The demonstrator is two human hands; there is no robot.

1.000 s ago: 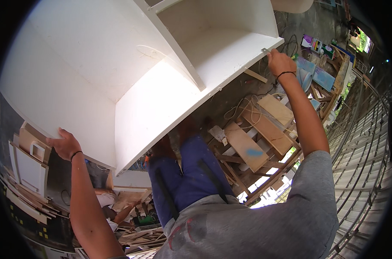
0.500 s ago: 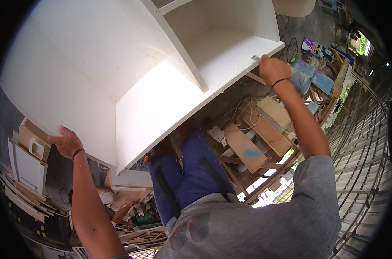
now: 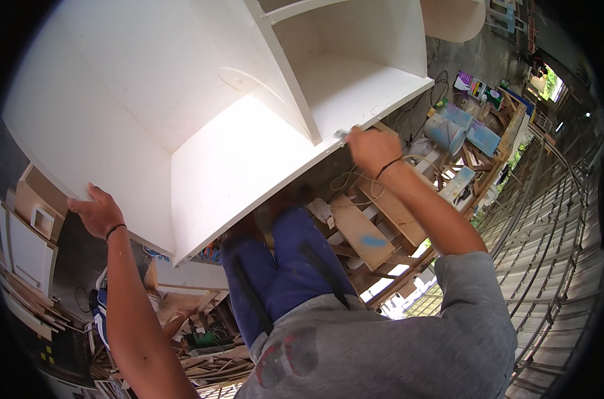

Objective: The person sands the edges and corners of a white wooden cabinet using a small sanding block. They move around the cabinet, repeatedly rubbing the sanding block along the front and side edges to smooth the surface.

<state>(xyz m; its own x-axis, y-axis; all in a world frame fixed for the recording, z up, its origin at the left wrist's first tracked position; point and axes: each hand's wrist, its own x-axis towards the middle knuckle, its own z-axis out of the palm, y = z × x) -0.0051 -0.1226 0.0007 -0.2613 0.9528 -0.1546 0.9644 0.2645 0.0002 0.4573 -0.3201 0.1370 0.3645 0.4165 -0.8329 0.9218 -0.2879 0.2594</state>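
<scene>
A large white cabinet [image 3: 215, 179] with open compartments fills the upper left and middle. My left hand [image 3: 99, 211] grips the edge of its side panel [image 3: 89, 126], thumb toward the inner face and the other fingers toward the outside. My right hand [image 3: 375, 151] is closed on a small grey flat-bladed tool [image 3: 342, 134]. Most of the tool is hidden in my fist; its tip sits at the long front edge of the cabinet, just right of the divider [image 3: 295, 86].
Wooden boards [image 3: 362, 229], loose cable and a blue-stained container [image 3: 445, 132] lie right of my legs. White panels and stacked strips [image 3: 29, 246] stand at the left. Below my left arm another person's arm [image 3: 177, 326] shows near a green power tool [image 3: 207, 338]. A metal grille [image 3: 541, 266] curves along the right.
My right hand with the tool has moved left along the cabinet's front edge, from near its right corner to near the divider. My left hand keeps its place on the panel.
</scene>
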